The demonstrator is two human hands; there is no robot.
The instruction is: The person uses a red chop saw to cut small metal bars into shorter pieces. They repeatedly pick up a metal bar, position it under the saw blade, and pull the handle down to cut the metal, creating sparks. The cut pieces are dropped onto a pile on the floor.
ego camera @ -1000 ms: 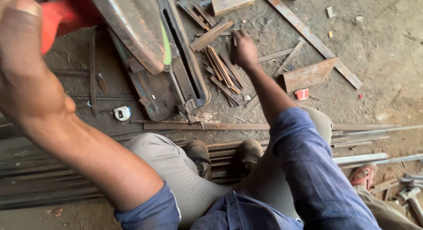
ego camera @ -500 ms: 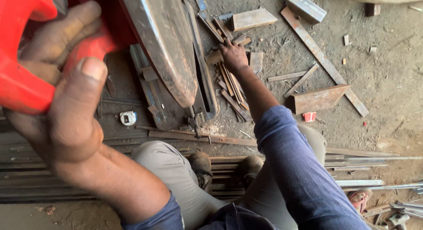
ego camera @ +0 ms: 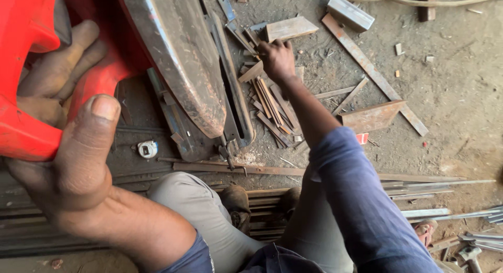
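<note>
Closest to me, the left hand (ego camera: 63, 126) is clamped round the red plastic handle of the cut-off saw (ego camera: 26, 69), its grey blade guard (ego camera: 178, 58) raised. Further out, the right hand (ego camera: 277, 58) is closed on a short rusty metal strip (ego camera: 251, 72) at the heap of cut steel offcuts (ego camera: 270, 105) on the dirt floor. If the saw drops, the right forearm sits beside the blade's path. Long steel bars (ego camera: 419, 192) crowd the shoes.
</note>
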